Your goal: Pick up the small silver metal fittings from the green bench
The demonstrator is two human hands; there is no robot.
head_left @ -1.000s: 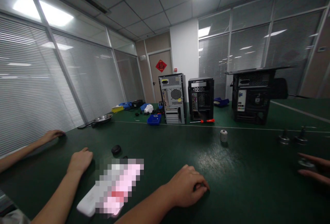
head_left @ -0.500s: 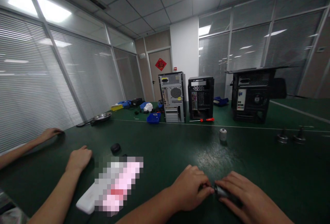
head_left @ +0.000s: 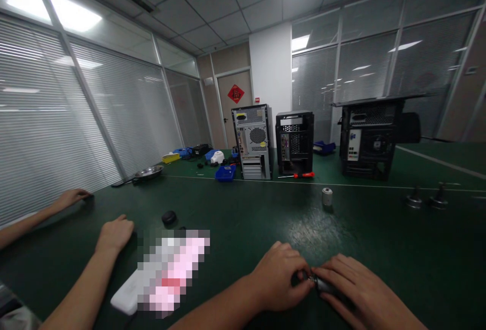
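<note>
Low over the green table, my right hand (head_left: pixel 355 284) wraps round a dark metallic cylinder (head_left: pixel 322 284), mostly covered by the fingers. My left hand (head_left: pixel 281 277) pinches at the cylinder's open-looking left end. A small shiny bit (head_left: pixel 312 278) shows between the fingertips; its kind is too small to make out. Beyond my hands stands a small white cylinder (head_left: pixel 327 197). To the left lie a round black puck-like piece (head_left: pixel 169 218) and a white bar-shaped object (head_left: pixel 127 294) beside a blurred-out pink patch.
Another person's hands (head_left: pixel 116 231) rest on the table at left. Farther back stand a silver computer case (head_left: pixel 253 142) and black cases (head_left: pixel 295 142), with a red-handled screwdriver (head_left: pixel 304 175) in front. A blue tray (head_left: pixel 225 173), metal bowl (head_left: pixel 149 172) and metal parts (head_left: pixel 413 199) also sit there.
My left fingertips have come closer to the cylinder's end, where a shiny bit now shows. The cylinder has shifted very slightly. The other person's hands stay put.
</note>
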